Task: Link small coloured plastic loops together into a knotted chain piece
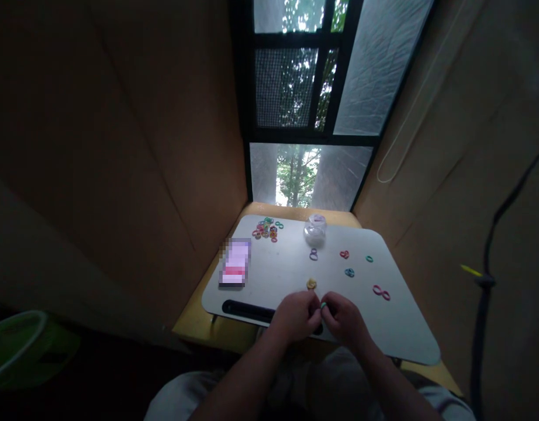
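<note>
Both hands meet near the front edge of a white lap table (pixel 287 275). My right hand (pixel 343 318) is closed in a pinch, with a bit of a small green hair tie (pixel 323 305) showing at its fingertips. Right beside it, almost touching, my left hand (pixel 296 316) has its fingers curled together; what they hold is hidden. Just beyond the fingers lies a yellow hair tie bundle (pixel 311 283). Farther off are a purple hair tie (pixel 313 255), a red one (pixel 344 254), a blue one (pixel 349 272), a green loop (pixel 369 258) and a pink figure-eight (pixel 381 292).
A mixed pile of hair ties (pixel 266 229) sits at the back left. Near the back edge stands a clear plastic jar (pixel 315 230). A phone (pixel 235 263) lies at the left, above a dark slot (pixel 247 310). A green basket (pixel 28 345) is on the floor.
</note>
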Demonstrator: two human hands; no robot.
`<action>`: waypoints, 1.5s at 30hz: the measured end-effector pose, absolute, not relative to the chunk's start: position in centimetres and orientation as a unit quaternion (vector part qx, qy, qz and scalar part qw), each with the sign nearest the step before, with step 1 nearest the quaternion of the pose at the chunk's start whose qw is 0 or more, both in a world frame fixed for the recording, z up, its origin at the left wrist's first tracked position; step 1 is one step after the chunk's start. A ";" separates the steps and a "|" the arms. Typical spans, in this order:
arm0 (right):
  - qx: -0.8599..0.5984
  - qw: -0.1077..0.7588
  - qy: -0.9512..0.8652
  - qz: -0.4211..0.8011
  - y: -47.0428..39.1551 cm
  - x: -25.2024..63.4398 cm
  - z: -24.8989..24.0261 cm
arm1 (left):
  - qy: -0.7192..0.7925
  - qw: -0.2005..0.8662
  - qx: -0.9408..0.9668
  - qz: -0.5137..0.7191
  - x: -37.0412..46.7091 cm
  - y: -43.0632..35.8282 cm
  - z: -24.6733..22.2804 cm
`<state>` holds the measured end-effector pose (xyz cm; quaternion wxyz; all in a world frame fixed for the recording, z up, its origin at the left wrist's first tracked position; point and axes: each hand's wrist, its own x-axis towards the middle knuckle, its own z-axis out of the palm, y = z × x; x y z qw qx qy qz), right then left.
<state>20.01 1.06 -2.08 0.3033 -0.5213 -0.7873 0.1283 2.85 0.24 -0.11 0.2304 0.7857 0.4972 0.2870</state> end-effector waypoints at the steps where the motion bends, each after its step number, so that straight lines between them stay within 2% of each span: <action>1: -0.522 0.301 -0.787 0.133 1.1 20.0 -2.0 | 0.497 0.234 0.784 0.288 2.8 0.3 -0.1; 13: -0.526 0.301 -0.779 0.163 1.6 20.2 -2.0 | 0.484 0.260 0.784 0.290 2.8 0.9 0.0; 45: -0.528 0.313 -0.782 0.114 1.3 20.0 -2.2 | 0.486 0.241 0.782 0.307 2.7 0.4 -0.2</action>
